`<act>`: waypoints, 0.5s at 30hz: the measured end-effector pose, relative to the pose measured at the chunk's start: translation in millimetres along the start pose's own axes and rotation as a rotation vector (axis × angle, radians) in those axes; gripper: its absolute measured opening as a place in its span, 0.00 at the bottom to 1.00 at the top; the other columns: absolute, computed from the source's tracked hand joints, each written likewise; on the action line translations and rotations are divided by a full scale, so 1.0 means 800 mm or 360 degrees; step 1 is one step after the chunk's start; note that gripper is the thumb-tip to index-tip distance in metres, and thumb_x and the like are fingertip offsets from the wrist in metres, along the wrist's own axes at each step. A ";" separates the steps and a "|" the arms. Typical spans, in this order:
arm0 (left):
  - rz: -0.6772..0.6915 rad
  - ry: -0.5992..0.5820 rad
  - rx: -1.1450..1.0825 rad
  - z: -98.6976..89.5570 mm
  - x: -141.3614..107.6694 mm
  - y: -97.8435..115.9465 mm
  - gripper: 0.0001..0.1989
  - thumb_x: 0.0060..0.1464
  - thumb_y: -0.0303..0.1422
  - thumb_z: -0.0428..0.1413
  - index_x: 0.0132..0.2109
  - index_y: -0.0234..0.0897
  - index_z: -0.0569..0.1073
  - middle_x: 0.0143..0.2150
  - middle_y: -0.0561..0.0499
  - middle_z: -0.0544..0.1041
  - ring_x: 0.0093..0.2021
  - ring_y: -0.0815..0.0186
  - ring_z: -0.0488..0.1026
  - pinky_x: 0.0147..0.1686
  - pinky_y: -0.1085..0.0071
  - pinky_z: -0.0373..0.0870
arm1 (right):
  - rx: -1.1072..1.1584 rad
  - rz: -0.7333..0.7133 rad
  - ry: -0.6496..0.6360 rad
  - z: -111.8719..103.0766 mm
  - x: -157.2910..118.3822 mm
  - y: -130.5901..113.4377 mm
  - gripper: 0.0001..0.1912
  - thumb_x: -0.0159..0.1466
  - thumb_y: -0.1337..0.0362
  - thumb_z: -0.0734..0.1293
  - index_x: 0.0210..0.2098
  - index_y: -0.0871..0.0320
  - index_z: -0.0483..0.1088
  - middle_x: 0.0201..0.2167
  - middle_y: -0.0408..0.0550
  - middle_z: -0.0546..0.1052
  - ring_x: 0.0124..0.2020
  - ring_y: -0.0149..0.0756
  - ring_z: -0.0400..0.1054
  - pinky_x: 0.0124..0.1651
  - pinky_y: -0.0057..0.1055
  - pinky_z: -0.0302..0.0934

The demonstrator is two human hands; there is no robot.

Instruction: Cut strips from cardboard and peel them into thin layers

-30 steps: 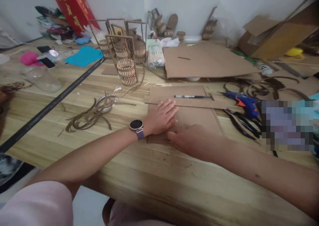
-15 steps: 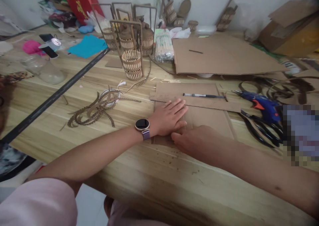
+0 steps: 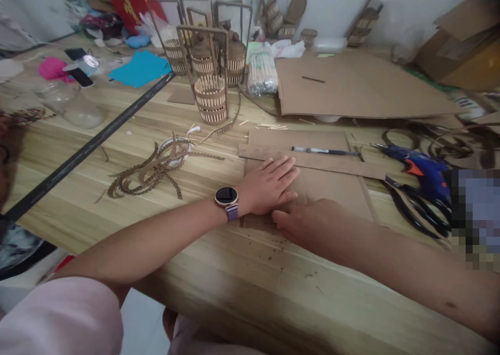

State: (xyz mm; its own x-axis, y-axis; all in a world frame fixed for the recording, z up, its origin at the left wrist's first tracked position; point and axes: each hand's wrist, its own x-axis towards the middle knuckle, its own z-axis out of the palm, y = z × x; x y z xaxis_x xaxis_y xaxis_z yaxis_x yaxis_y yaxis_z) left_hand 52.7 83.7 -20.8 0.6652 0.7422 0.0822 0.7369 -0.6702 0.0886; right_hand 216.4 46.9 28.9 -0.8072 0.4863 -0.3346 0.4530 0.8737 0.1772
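My left hand [image 3: 269, 185], with a watch on its wrist, lies flat with fingers spread on a brown cardboard sheet [image 3: 332, 188]. Its fingertips reach the lower edge of a narrow cardboard strip [image 3: 265, 151] laid across the sheet. A pen [image 3: 326, 151] rests on that strip. Just right of the left thumb, my right hand [image 3: 302, 219] is on the same sheet, back of the hand up. Its fingers are curled under and mostly hidden; whether they hold anything does not show.
Curled cardboard strips [image 3: 152, 172] lie to the left. Small stick baskets [image 3: 211, 99] with tall handles stand behind. At right are a blue glue gun [image 3: 417, 164] and black-handled pliers [image 3: 417, 209]. A large cardboard sheet [image 3: 363, 89] and bagged sticks [image 3: 262, 71] lie farther back.
The whole view has shifted slightly, so everything sits a little farther right. Both hands keep their places on the cardboard.
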 end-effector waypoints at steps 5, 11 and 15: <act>-0.0019 -0.0040 -0.0006 -0.002 0.001 0.001 0.32 0.70 0.46 0.42 0.71 0.27 0.54 0.74 0.38 0.48 0.74 0.53 0.44 0.70 0.56 0.44 | 0.0013 0.0006 -0.0107 -0.009 0.000 -0.003 0.13 0.58 0.77 0.63 0.38 0.57 0.71 0.22 0.44 0.77 0.21 0.35 0.73 0.18 0.32 0.34; -0.0031 -0.0013 -0.0010 -0.002 0.000 0.004 0.32 0.70 0.45 0.42 0.71 0.27 0.55 0.74 0.37 0.50 0.74 0.53 0.45 0.70 0.55 0.44 | 0.0012 0.0108 -0.0257 -0.035 0.009 -0.015 0.19 0.57 0.80 0.63 0.43 0.56 0.74 0.33 0.53 0.81 0.27 0.41 0.76 0.19 0.29 0.43; -0.0029 0.0000 0.0006 -0.001 0.000 0.005 0.32 0.70 0.45 0.43 0.70 0.26 0.55 0.74 0.36 0.50 0.74 0.53 0.45 0.70 0.55 0.43 | 0.0048 0.0129 -0.0355 -0.046 0.016 -0.018 0.19 0.57 0.80 0.63 0.43 0.57 0.75 0.40 0.60 0.81 0.30 0.46 0.78 0.19 0.29 0.49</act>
State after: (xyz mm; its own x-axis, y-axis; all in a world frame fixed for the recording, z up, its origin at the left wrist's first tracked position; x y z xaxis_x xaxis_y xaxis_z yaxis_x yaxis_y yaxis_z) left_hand 55.1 80.8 -19.6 0.6514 0.7544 0.0806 0.7495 -0.6564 0.0862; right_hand 185.8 40.7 56.3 -0.6657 0.5381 -0.5171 0.5267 0.8296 0.1853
